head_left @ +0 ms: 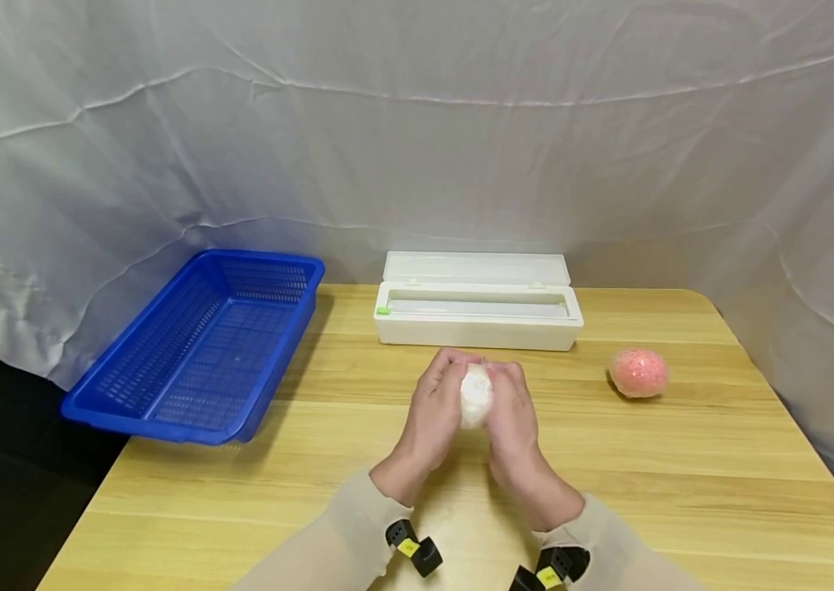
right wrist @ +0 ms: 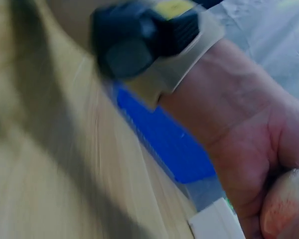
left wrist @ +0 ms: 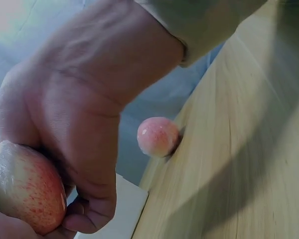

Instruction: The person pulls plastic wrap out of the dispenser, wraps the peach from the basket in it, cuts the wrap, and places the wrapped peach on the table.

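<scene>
Both hands cup a peach (head_left: 476,396) wrapped in clear film, held a little above the table. My left hand (head_left: 435,410) curls round its left side and my right hand (head_left: 511,419) round its right side, with fingertips close together at the far end. In the left wrist view the held peach (left wrist: 27,189) shows pale skin with red speckles under shiny, crinkled film. Only part of this peach (right wrist: 286,204) appears in the right wrist view. A second, pinker peach (head_left: 639,373), also film-wrapped, rests on the table to the right, untouched.
Behind the hands stands a white cling film box (head_left: 476,335), its lid (head_left: 476,268) raised and a roll (head_left: 478,309) inside. A blue plastic basket (head_left: 269,394) sits at the left, overhanging the wooden table's (head_left: 683,509) edge. Grey cloth (head_left: 417,148) hangs behind.
</scene>
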Demonstrator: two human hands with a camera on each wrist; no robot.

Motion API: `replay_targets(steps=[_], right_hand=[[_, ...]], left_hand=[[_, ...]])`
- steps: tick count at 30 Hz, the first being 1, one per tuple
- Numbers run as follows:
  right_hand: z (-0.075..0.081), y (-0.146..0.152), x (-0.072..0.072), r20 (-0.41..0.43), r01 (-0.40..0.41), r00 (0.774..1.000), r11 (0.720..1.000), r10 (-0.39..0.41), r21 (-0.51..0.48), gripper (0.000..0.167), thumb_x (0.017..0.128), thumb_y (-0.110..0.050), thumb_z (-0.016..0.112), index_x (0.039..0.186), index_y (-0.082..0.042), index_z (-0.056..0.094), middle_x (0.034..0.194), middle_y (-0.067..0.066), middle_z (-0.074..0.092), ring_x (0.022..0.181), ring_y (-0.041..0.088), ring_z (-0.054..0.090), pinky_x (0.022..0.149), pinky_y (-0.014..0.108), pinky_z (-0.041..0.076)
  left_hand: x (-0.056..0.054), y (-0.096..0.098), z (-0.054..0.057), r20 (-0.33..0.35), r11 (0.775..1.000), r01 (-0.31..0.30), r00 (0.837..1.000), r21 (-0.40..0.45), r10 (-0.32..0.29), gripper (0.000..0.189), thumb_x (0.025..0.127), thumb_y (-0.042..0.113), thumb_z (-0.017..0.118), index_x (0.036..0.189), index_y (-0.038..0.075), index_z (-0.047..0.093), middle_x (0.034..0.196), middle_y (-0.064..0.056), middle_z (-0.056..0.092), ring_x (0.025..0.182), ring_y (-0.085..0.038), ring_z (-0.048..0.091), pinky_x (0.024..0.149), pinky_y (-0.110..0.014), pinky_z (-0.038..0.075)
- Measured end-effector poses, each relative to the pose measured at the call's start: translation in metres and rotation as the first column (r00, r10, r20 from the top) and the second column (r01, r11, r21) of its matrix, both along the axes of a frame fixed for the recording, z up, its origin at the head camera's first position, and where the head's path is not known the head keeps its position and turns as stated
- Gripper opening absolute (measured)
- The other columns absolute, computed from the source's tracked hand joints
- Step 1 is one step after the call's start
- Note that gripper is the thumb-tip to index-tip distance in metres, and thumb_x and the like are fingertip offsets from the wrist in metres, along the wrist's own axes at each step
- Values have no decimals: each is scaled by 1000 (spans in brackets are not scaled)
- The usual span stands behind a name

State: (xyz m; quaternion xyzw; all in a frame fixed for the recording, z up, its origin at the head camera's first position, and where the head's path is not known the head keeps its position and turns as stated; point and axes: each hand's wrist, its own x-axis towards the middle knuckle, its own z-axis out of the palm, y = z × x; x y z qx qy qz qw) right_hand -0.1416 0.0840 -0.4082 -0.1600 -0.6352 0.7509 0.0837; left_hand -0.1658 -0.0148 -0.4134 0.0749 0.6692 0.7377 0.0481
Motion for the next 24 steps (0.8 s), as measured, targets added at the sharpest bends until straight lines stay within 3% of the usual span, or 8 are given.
replay_targets(steps=[5, 9, 15, 19, 22, 24], right_hand=[[1, 0, -2, 21, 77, 997, 987, -75, -139, 20, 105, -17, 48, 95, -10, 63, 102, -1, 63, 100, 14, 59, 78, 21, 54], [1, 2, -3, 30, 61, 998, 987, -57, -147, 18, 103, -13, 49, 94, -8, 64, 101, 0, 63, 99, 15, 59, 78, 22, 54], [3, 7, -4, 50, -28, 998, 996, 32, -89, 26, 107, -23, 46, 108, -5, 65, 106, 0, 61, 99, 14, 58, 76, 20, 53], [4, 6, -6, 65, -26, 997, 997, 31, -73, 27, 104, -20, 47, 115, -4, 66, 109, 0, 62, 98, 13, 59, 74, 19, 53], [4, 6, -8, 68, -24, 997, 991, 33, -129, 28, 102, -15, 48, 117, -2, 68, 111, 0, 64, 100, 12, 61, 77, 20, 54], [2, 8, -9, 53, -70, 995, 982, 80, -178, 31, 106, -17, 46, 122, 0, 66, 117, 1, 64, 106, 12, 60, 82, 20, 54]], left_hand=[[1, 1, -1, -33, 999, 19, 999, -50, -20, 33, 112, 26, 43, 118, 10, 71, 123, -9, 71, 103, -16, 62, 85, -32, 50], [1, 1, -3, -44, 998, 34, 998, -56, -37, 35, 112, 28, 46, 123, 11, 74, 125, -8, 72, 109, -16, 63, 93, -32, 50], [2, 0, -5, -83, 995, 0, 997, -99, -8, 36, 111, 30, 49, 123, 12, 78, 125, -5, 76, 114, -17, 66, 98, -34, 52], [0, 0, -5, -106, 991, -1, 994, -131, -13, 37, 111, 30, 47, 129, 15, 76, 132, -2, 74, 125, -19, 65, 109, -39, 50], [-1, -1, -4, -90, 993, 22, 995, -118, -33, 38, 112, 28, 46, 134, 14, 74, 138, -2, 71, 133, -20, 61, 115, -43, 46], [-3, -2, -4, -55, 997, 24, 998, -73, -28, 38, 112, 26, 45, 133, 11, 73, 137, -5, 71, 132, -21, 61, 114, -42, 47]])
